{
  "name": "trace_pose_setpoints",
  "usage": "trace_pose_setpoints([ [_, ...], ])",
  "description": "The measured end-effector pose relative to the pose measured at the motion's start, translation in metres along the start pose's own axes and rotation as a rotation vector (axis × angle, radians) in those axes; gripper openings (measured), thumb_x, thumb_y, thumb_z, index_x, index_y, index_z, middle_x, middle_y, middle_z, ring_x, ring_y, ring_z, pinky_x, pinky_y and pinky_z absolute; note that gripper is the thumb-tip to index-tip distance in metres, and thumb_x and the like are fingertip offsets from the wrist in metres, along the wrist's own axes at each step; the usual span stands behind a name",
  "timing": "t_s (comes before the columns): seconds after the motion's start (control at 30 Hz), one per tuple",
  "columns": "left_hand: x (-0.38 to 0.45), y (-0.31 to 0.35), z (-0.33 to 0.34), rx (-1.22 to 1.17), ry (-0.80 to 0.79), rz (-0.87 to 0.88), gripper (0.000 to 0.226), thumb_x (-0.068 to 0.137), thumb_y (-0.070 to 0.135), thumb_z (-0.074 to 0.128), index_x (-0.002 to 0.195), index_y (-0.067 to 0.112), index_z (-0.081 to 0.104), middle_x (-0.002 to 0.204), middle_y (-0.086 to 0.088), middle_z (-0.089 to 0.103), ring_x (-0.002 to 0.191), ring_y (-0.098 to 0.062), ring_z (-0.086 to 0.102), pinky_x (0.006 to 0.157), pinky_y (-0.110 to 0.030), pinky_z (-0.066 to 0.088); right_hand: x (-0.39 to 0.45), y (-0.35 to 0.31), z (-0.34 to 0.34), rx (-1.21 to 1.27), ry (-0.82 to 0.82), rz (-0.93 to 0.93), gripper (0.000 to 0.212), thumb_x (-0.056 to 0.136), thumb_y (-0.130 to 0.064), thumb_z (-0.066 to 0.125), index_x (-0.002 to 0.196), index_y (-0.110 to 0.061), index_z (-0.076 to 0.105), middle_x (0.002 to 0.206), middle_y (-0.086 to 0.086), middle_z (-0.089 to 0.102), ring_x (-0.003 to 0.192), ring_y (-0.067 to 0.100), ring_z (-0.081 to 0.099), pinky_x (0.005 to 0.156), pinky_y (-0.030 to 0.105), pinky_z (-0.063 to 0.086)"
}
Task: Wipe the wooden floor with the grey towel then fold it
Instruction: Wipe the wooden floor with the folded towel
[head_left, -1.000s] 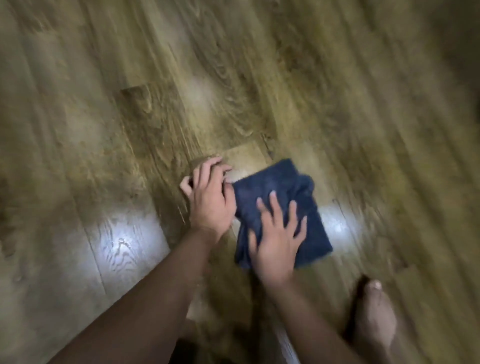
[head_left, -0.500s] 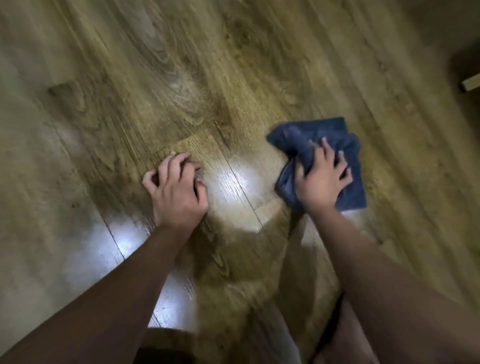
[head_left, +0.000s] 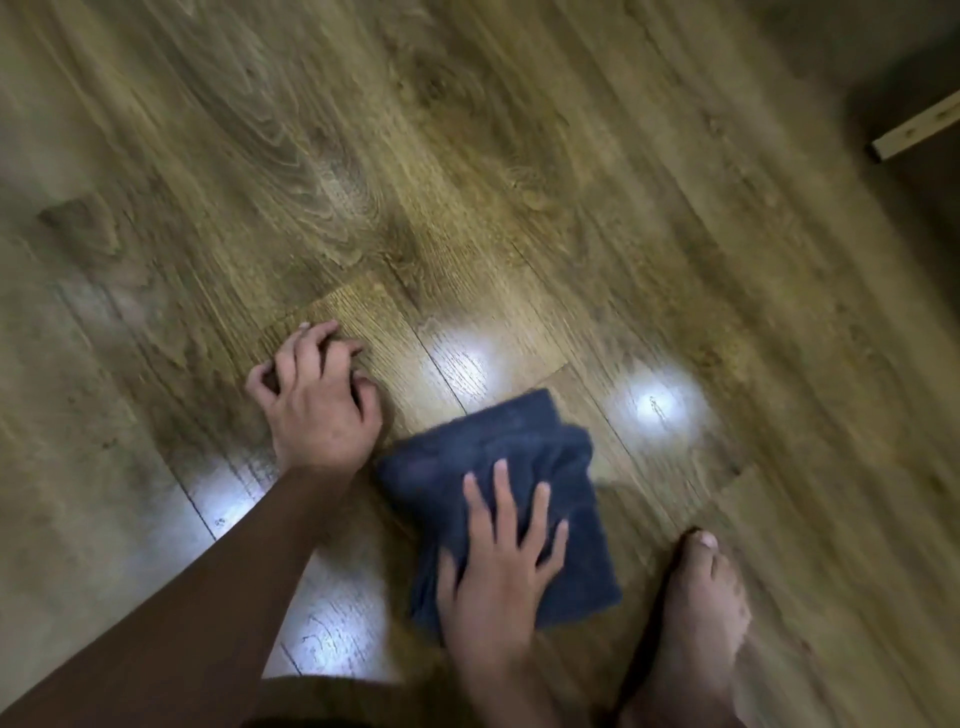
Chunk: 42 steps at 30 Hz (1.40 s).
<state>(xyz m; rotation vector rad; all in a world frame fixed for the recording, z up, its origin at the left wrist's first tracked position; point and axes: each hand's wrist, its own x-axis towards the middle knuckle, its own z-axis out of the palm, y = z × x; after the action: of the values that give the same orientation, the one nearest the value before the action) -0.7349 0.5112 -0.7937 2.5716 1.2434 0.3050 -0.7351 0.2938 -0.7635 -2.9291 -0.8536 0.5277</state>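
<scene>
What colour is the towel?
Dark blue-grey towel, seen in the head view.

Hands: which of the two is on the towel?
The right hand, fingers spread flat, presses on the dark grey-blue folded towel. The left hand rests on the bare wooden floor beside it.
</scene>
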Motion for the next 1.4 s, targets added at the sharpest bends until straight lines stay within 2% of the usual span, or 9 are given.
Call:
trace_pose_setpoints([
  [0.17, 0.0, -0.003, 0.002, 0.0, -0.01, 0.001, 0.026, 0.08, 0.028, 0.05, 0.105, 0.029, 0.054, 0.137, 0.003, 0.052, 0.137, -0.024, 0.039, 0.103, -0.05, 0.022, 0.005, 0.003, 0.001, 0.015, 0.016, -0.007, 0.065, 0.077, -0.046, 0.062, 0.141, -0.039, 0.05, 0.16, -0.007, 0.036, 0.146, 0.037, 0.029, 0.112, 0.066, 0.022],
  [0.47, 0.0, -0.004, 0.006, 0.008, -0.012, -0.003, 0.025, 0.081, 0.03, 0.05, 0.105, 0.031, 0.053, 0.136, 0.007, 0.049, 0.139, -0.02, 0.037, 0.104, -0.051, 0.023, 0.263, 0.065, -0.079, 0.166, 0.195, 0.243, 0.051, 0.096, -0.047, 0.048, 0.144, -0.032, 0.042, 0.164, -0.009, 0.024, 0.15, 0.04, 0.013, 0.115, 0.069, 0.008],
  [0.57, 0.001, -0.005, 0.008, -0.006, 0.008, 0.001, 0.025, 0.081, 0.029, 0.051, 0.105, 0.03, 0.055, 0.135, 0.007, 0.05, 0.138, -0.019, 0.039, 0.104, -0.051, 0.023, 0.294, 0.063, -0.09, 0.18, 0.213, 0.286, 0.051, 0.097, -0.046, 0.048, 0.145, -0.03, 0.042, 0.164, -0.007, 0.024, 0.15, 0.042, 0.012, 0.114, 0.071, 0.007],
  [0.77, 0.001, -0.005, 0.009, 0.025, 0.026, 0.012, 0.028, 0.082, 0.027, 0.051, 0.107, 0.025, 0.061, 0.135, 0.004, 0.053, 0.136, -0.021, 0.042, 0.103, -0.052, 0.026, 0.212, 0.026, -0.065, 0.081, 0.213, 0.109, 0.054, 0.097, -0.048, 0.047, 0.149, -0.033, 0.041, 0.165, -0.008, 0.026, 0.152, 0.038, 0.013, 0.118, 0.064, 0.008],
  [0.87, 0.003, -0.005, 0.008, 0.023, 0.021, 0.007, 0.028, 0.08, 0.027, 0.051, 0.106, 0.025, 0.061, 0.135, 0.003, 0.054, 0.132, -0.023, 0.045, 0.101, -0.052, 0.028, 0.125, -0.007, -0.037, -0.016, 0.141, -0.027, 0.064, 0.087, -0.042, 0.059, 0.148, -0.034, 0.044, 0.165, -0.006, 0.027, 0.151, 0.038, 0.019, 0.117, 0.065, 0.015],
  [1.0, 0.01, -0.008, 0.002, 0.031, 0.041, 0.04, 0.026, 0.079, 0.028, 0.052, 0.1, 0.022, 0.065, 0.123, 0.002, 0.06, 0.107, -0.027, 0.051, 0.091, -0.049, 0.031, 0.011, -0.034, -0.002, -0.016, -0.058, -0.161, 0.07, 0.07, -0.05, 0.06, 0.138, -0.037, 0.057, 0.16, -0.006, 0.037, 0.146, 0.037, 0.032, 0.111, 0.066, 0.026],
  [1.1, 0.042, -0.009, -0.004, -0.012, 0.047, 0.039, 0.021, 0.083, 0.03, 0.049, 0.099, 0.024, 0.061, 0.109, 0.003, 0.057, 0.098, -0.026, 0.049, 0.085, -0.045, 0.03, 0.004, -0.03, 0.006, -0.021, -0.068, -0.154, 0.065, 0.068, -0.053, 0.059, 0.131, -0.04, 0.062, 0.155, -0.009, 0.045, 0.144, 0.034, 0.036, 0.109, 0.065, 0.027],
  [1.27, 0.119, -0.001, 0.003, -0.005, 0.013, -0.031, 0.035, 0.088, 0.032, 0.05, 0.12, 0.026, 0.06, 0.142, 0.001, 0.052, 0.135, -0.023, 0.043, 0.104, -0.05, 0.027, 0.076, -0.018, -0.017, -0.077, 0.001, -0.282, 0.065, 0.075, -0.046, 0.056, 0.14, -0.037, 0.051, 0.161, -0.007, 0.036, 0.144, 0.04, 0.032, 0.107, 0.069, 0.024],
  [1.4, 0.138, 0.0, 0.017, 0.08, -0.055, -0.096, 0.048, 0.094, 0.039, 0.04, 0.139, 0.029, 0.051, 0.161, 0.002, 0.034, 0.151, -0.019, 0.023, 0.111, -0.056, 0.02, 0.202, -0.025, -0.051, -0.003, 0.142, -0.163, 0.06, 0.088, -0.044, 0.059, 0.146, -0.035, 0.044, 0.162, -0.007, 0.031, 0.148, 0.04, 0.022, 0.111, 0.069, 0.017],
])
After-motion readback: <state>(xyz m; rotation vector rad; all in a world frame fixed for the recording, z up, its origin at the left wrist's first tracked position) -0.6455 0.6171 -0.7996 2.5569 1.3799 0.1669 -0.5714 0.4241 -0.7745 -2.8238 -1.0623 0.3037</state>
